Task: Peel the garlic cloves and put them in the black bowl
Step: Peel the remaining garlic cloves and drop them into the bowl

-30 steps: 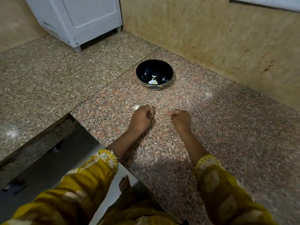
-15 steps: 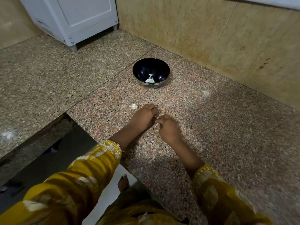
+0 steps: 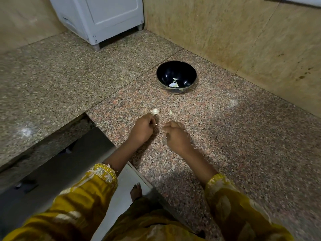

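Observation:
The black bowl (image 3: 184, 70) stands on the granite counter near the wall, with a few pale garlic pieces (image 3: 174, 84) at its bottom. A garlic clove (image 3: 155, 111) with its skin on lies on the counter just beyond my left hand (image 3: 142, 130). A small pale sliver (image 3: 170, 112) lies to its right. My left hand's fingers curl round a small clove, of which only a pale tip shows. My right hand (image 3: 176, 136) is a little to the right, fingertips drawn together. Whether it pinches anything is hidden.
The reddish granite counter (image 3: 234, 136) meets a tiled wall (image 3: 225, 32) at the back and right. A white appliance (image 3: 104, 18) stands on the grey counter at the back left. A gap (image 3: 69, 153) opens down to the floor at my left.
My hands met at the clove half a second ago and have since drawn slightly apart. The view shifted, so the bowl now sits further right. A small sliver now lies beside the loose clove.

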